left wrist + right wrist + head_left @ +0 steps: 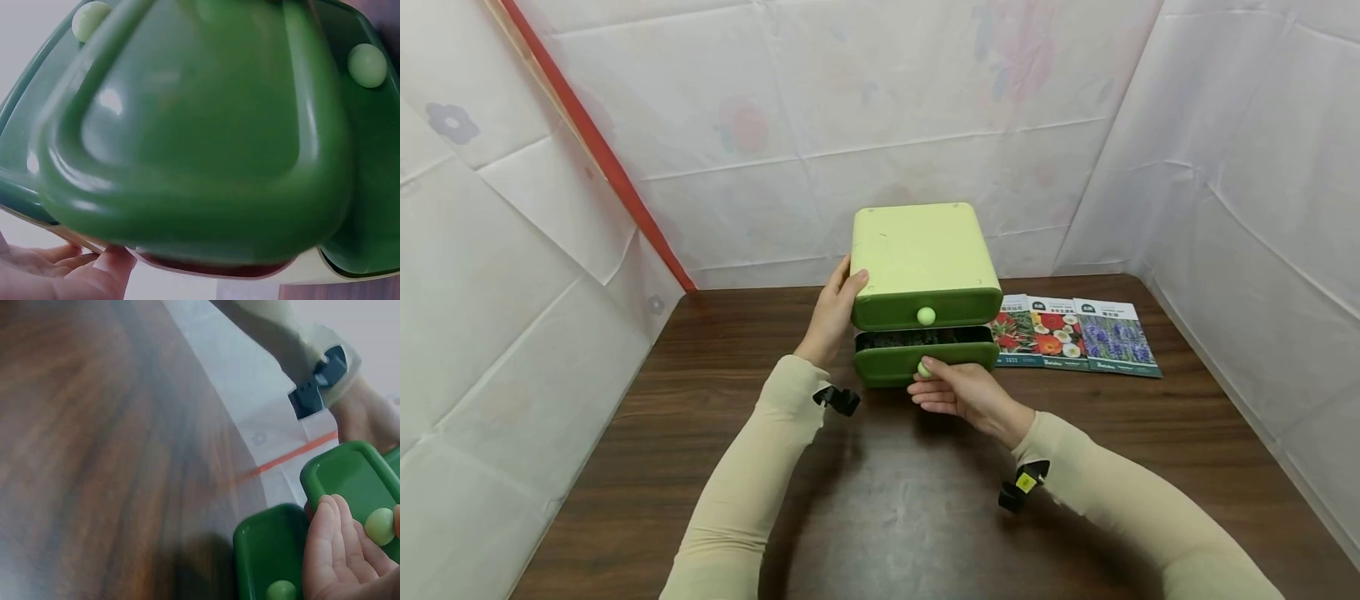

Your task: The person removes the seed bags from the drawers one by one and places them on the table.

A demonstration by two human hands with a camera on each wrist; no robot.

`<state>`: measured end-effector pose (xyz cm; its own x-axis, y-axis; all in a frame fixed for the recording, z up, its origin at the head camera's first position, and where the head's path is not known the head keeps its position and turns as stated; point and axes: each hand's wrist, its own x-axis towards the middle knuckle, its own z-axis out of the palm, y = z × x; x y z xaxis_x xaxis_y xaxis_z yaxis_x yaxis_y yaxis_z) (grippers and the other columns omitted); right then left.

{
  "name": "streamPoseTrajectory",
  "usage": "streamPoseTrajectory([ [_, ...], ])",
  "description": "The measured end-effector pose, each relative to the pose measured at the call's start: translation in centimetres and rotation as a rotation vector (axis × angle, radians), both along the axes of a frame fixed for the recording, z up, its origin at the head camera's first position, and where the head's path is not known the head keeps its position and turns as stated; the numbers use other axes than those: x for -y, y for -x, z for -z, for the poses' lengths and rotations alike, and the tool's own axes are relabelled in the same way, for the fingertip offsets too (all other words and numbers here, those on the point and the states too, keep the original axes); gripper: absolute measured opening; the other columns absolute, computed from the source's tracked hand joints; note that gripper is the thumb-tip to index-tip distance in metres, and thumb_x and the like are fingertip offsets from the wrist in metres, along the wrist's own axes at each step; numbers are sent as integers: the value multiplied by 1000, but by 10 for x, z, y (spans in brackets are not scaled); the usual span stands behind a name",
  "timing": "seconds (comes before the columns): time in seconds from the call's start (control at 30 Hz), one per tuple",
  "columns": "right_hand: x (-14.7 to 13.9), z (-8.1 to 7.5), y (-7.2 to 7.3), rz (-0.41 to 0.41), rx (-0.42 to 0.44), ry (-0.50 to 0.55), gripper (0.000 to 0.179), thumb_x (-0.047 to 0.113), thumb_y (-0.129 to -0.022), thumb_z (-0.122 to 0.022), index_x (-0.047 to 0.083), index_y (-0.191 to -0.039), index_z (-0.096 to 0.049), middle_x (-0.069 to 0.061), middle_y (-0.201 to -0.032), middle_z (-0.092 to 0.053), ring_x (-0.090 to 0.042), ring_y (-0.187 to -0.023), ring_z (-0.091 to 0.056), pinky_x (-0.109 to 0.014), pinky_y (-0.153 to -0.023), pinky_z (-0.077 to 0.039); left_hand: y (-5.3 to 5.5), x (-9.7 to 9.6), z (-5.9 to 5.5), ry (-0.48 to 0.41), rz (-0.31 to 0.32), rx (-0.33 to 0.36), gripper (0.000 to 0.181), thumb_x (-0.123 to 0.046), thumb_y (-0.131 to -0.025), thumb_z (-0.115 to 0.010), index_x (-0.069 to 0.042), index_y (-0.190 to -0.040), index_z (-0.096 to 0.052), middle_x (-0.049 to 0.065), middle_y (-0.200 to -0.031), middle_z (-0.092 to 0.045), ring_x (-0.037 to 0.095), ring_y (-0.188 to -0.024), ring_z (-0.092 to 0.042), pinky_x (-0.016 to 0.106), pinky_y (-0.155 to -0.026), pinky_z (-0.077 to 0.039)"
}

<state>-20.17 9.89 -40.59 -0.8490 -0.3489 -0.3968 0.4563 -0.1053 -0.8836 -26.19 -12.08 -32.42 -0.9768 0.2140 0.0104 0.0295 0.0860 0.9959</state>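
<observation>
A small drawer cabinet (pixel 917 246) with a pale yellow-green top and dark green drawer fronts stands towards the back of the wooden table. Its top drawer (pixel 880 310) is closed. The drawer below (pixel 880 363) sticks partway out, showing dark contents through the gap. My right hand (pixel 966 396) pinches the round light-green knob (pixel 380 526) of that drawer, with the other fingers extended. My left hand (pixel 831 312) rests against the cabinet's left side, thumb at the top front corner. Another drawer (pixel 269 550) with a knob shows lower down in the right wrist view.
Three flower seed packets (pixel 1060 333) lie side by side to the right of the cabinet, the leftmost partly hidden behind it. Floral white sheeting (pixel 820 150) hangs close behind the table and along both sides. A red strip (pixel 598 146) runs down the left corner.
</observation>
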Motion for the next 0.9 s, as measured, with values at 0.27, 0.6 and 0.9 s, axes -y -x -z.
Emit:
streamPoseTrajectory([
  [0.27, -5, 5, -27, -43, -30, -4, 62, 44, -96, -60, -9, -128, -57, -12, -107, -74, -14, -92, -73, -32, -85, -58, 17, 5, 22, -39, 14, -26, 71, -51, -101, -45, -31, -159, -10, -9, -164, -12, 18, -147, -26, 46, -117, -30],
  [0.6, -11, 9, -54, -80, -34, 34, 61, 40, -97, -61, -12, -129, -54, -18, -117, -70, -17, -99, -72, -35, -91, -56, 22, 3, 27, -36, 11, -51, 71, -55, -98, -48, -34, -157, -13, -8, -164, -15, 18, -146, -29, 47, -115, -32],
  [0.9, -11, 14, -78, -91, -17, 50, 58, 37, -99, -58, -12, -129, -54, -19, -120, -69, -17, -99, -71, -34, -91, -56, 22, 5, 29, -32, 22, -48, 70, -53, -100, -47, -35, -157, -13, -8, -164, -14, 19, -142, -34, 47, -114, -33],
])
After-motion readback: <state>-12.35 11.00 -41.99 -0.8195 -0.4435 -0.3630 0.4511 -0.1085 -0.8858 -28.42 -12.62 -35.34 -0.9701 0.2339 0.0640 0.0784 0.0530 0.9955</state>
